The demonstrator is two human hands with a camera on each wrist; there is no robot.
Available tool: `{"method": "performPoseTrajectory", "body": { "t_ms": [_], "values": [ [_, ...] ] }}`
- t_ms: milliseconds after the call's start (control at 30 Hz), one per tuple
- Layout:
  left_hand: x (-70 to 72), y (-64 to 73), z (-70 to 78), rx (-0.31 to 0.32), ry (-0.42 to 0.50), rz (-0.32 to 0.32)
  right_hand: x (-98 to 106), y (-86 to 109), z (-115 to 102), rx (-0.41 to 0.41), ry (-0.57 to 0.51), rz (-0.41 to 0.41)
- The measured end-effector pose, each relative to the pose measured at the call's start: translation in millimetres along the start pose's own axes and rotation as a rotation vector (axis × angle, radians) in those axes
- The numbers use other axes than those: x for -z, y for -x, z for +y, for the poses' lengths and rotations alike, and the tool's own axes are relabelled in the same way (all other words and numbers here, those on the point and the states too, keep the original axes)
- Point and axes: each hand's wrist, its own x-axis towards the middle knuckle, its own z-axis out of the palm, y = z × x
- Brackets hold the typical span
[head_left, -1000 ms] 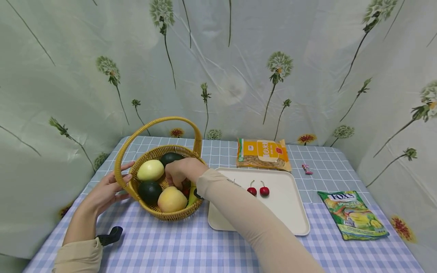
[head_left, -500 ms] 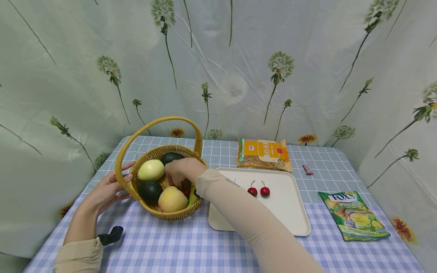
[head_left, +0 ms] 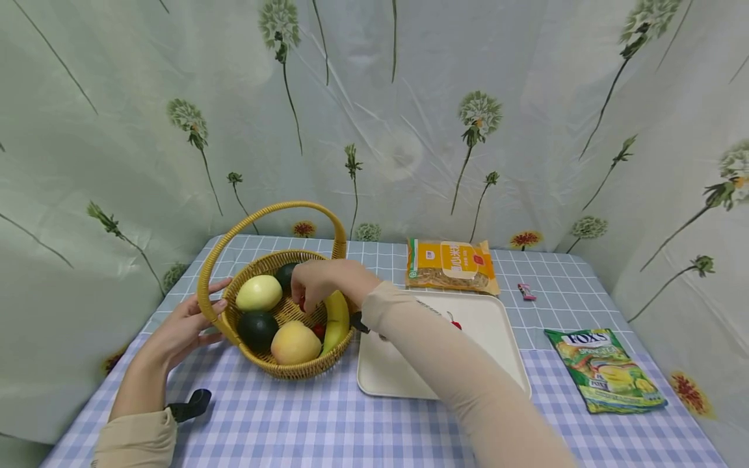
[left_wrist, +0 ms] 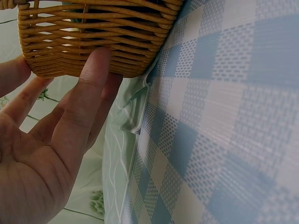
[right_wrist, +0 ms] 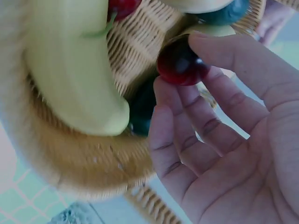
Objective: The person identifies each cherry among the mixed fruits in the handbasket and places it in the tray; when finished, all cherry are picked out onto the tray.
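Note:
My right hand is over the wicker basket and pinches a dark red cherry between thumb and fingers. Relaxed fingers of my left hand rest against the basket's left side, as the left wrist view also shows with the woven wall. Inside the basket lie a banana, a peach, a pale yellow-green oval fruit and two dark green fruits, one in front and one behind, partly hidden. Another cherry lies beside the banana.
Right of the basket is a cream tray; one cherry shows on it, partly behind my right sleeve. Behind it lies an orange food packet. A small pink wrapped candy and a green FOX'S bag are farther right. The basket's handle arches high.
My right hand has risen from the basket's inside and shifted slightly right, now with a cherry visible in its fingers. More of the banana shows. The left hand stays in place.

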Motion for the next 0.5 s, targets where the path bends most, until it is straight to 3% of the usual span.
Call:
{"method": "performPoseTrajectory", "body": {
  "t_ms": [200, 333, 500],
  "values": [
    [-0.3, 0.4, -1.2, -0.012, 0.012, -0.007, 8, 27.7, 22, 0.075, -0.085, 0.062],
    [-0.4, 0.2, -1.2, -0.011, 0.017, -0.009, 11, 50.2, 38, 0.074, -0.159, 0.079],
    [-0.6, -0.6, -1.7, -0.002, 0.008, -0.003, 10, 77.9, 57, 0.06, -0.176, 0.109]
  ]
}}
